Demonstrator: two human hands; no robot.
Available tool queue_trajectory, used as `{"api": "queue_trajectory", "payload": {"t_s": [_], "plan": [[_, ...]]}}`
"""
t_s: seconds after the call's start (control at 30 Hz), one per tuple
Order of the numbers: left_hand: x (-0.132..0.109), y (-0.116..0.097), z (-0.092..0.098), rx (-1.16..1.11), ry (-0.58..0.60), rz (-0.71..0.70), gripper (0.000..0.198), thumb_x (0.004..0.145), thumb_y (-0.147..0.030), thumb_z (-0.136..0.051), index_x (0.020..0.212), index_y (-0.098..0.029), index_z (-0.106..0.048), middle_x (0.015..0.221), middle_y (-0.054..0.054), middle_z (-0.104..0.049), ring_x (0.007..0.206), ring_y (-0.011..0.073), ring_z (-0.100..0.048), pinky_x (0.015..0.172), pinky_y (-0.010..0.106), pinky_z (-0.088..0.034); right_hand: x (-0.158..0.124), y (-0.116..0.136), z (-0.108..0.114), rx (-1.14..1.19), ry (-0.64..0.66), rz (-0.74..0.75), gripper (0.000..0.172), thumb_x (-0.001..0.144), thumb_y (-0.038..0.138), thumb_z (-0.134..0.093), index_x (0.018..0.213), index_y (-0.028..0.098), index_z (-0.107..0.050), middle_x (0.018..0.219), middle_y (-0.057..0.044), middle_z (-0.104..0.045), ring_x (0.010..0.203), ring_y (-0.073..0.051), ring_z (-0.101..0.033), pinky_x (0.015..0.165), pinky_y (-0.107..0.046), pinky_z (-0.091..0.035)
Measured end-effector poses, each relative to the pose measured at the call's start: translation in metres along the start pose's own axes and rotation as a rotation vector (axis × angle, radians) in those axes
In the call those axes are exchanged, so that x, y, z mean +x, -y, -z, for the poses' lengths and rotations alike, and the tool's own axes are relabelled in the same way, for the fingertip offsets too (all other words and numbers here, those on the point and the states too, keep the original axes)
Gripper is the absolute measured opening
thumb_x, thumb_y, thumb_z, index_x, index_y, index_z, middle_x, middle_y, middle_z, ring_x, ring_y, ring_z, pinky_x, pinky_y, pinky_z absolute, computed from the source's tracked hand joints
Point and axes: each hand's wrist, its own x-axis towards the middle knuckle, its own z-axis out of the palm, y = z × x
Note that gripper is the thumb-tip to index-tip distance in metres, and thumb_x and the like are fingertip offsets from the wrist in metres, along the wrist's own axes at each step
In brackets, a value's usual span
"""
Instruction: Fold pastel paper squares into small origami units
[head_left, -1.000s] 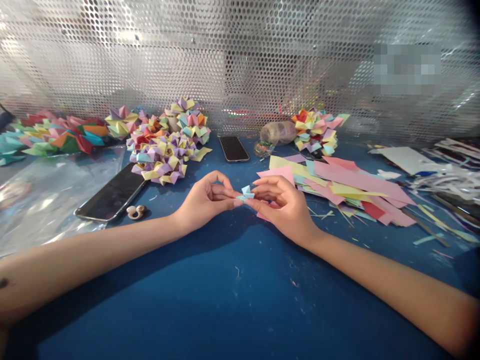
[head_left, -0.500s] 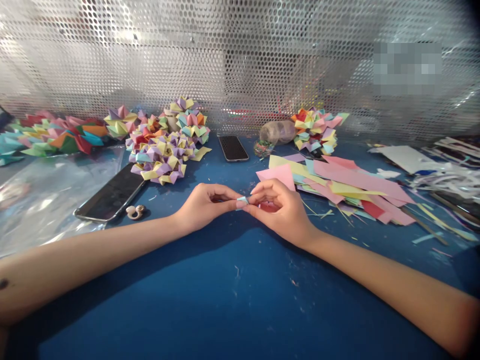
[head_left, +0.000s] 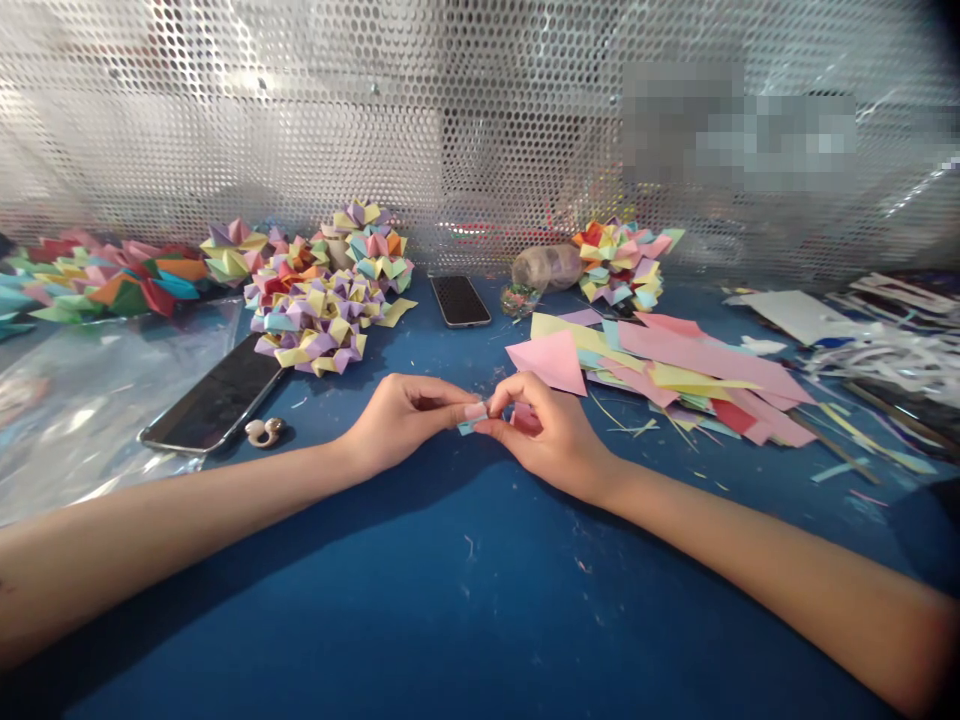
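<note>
Between my two hands is a small piece of light blue paper [head_left: 466, 428], partly hidden by the fingertips. My left hand [head_left: 409, 420] pinches it between thumb and fingers. From the other side, my right hand [head_left: 551, 425] closes thumb and forefinger on its edge, its other fingers curled. A pink piece of paper shows below the curled right fingers. Just beyond that hand lies a pink paper sheet [head_left: 551, 362], beside a heap of coloured paper strips [head_left: 697, 350].
Folded-paper balls [head_left: 322, 315] stand at back left, with another paper ball [head_left: 626, 262] at back right. A large phone [head_left: 214, 400], earbuds [head_left: 265, 432] and a smaller phone [head_left: 460, 301] lie on the blue table [head_left: 360, 600]. Perforated metal sheet [head_left: 337, 120] rises behind.
The fingertips have shifted slightly on the blue paper, and the right forefinger is more bent. More of the paper shows under the left thumb. The whole view has moved a little.
</note>
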Motion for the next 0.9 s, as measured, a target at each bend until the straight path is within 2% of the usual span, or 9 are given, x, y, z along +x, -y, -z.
{"api": "queue_trajectory", "payload": {"t_s": [0.07,0.2,0.33,0.43,0.53,0.57,0.63,0.73,0.9], "plan": [[-0.001,-0.001,-0.001,0.009,-0.004,-0.004,0.013,0.076,-0.029,-0.071,0.08,-0.017,-0.075,0.081,0.003,-0.074,0.074,0.0157,-0.067,0.068,0.024,-0.052,-0.001,-0.002,0.0,-0.013,-0.006,0.019,0.018,0.082,0.03,-0.065,0.083,0.022,-0.049,0.077,0.002,-0.062,0.053,-0.008,-0.05,0.05,-0.023,-0.042],[-0.002,-0.003,-0.002,0.056,-0.036,-0.033,0.016,0.078,-0.032,-0.069,0.08,-0.017,-0.074,0.081,0.004,-0.074,0.073,0.0146,-0.066,0.066,0.023,-0.051,-0.003,-0.002,0.002,-0.059,-0.065,0.054,0.02,0.082,0.035,-0.066,0.084,0.023,-0.05,0.082,0.0,-0.064,0.068,-0.013,-0.059,0.056,-0.025,-0.045],[-0.004,-0.005,-0.002,0.146,-0.091,-0.095,0.018,0.082,-0.033,-0.065,0.084,-0.016,-0.071,0.083,0.004,-0.072,0.073,0.0132,-0.064,0.063,0.021,-0.05,-0.004,0.0,0.004,-0.042,-0.122,0.145,0.028,0.079,0.041,-0.067,0.095,0.024,-0.053,0.091,-0.003,-0.064,0.084,-0.018,-0.062,0.072,-0.031,-0.048],[-0.005,-0.015,0.001,0.324,-0.023,-0.293,0.017,0.086,-0.031,-0.061,0.087,-0.017,-0.07,0.088,0.006,-0.071,0.08,0.0138,-0.065,0.067,0.021,-0.051,-0.004,0.002,0.007,0.038,-0.199,0.192,0.022,0.09,0.041,-0.05,0.103,0.023,-0.053,0.099,-0.006,-0.061,0.093,-0.02,-0.059,0.081,-0.036,-0.047],[-0.006,-0.034,0.01,0.676,0.178,-0.571,0.019,0.091,-0.028,-0.053,0.095,-0.021,-0.07,0.099,0.006,-0.07,0.091,0.0162,-0.064,0.079,0.026,-0.051,0.003,0.006,0.018,0.041,-0.238,0.127,0.021,0.094,0.039,-0.042,0.096,0.023,-0.055,0.093,-0.006,-0.062,0.087,-0.019,-0.06,0.077,-0.035,-0.048],[-0.006,-0.042,0.014,0.812,0.216,-0.629,0.023,0.093,-0.028,-0.048,0.098,-0.022,-0.069,0.099,0.005,-0.07,0.09,0.0169,-0.065,0.078,0.027,-0.05,0.007,0.009,0.024,0.003,-0.215,0.092,0.021,0.094,0.039,-0.043,0.092,0.022,-0.056,0.087,-0.004,-0.062,0.082,-0.018,-0.06,0.074,-0.034,-0.047],[-0.004,-0.054,0.025,1.016,0.203,-0.681,0.027,0.095,-0.028,-0.042,0.1,-0.022,-0.069,0.097,0.005,-0.071,0.087,0.0176,-0.065,0.074,0.027,-0.05,0.016,0.013,0.039,-0.093,-0.172,0.03,0.021,0.091,0.039,-0.048,0.081,0.022,-0.056,0.078,-0.002,-0.063,0.074,-0.016,-0.06,0.069,-0.031,-0.047],[0.003,-0.06,0.041,1.227,0.11,-0.665,0.029,0.095,-0.03,-0.042,0.097,-0.022,-0.07,0.093,0.004,-0.072,0.084,0.0187,-0.066,0.064,0.025,-0.048,0.029,0.019,0.066,-0.213,-0.081,-0.025,0.021,0.086,0.04,-0.055,0.075,0.022,-0.059,0.073,-0.001,-0.065,0.07,-0.016,-0.06,0.064,-0.03,-0.046],[0.019,-0.043,0.062,1.313,-0.007,-0.574,0.027,0.094,-0.034,-0.046,0.095,-0.023,-0.07,0.091,0.002,-0.072,0.087,0.019,-0.066,0.062,0.025,-0.045,0.033,0.022,0.096,-0.54,0.292,-0.086,0.028,0.083,0.041,-0.055,0.064,0.023,-0.064,0.056,0.001,-0.06,0.045,-0.01,-0.046,0.045,-0.028,-0.03]]}}
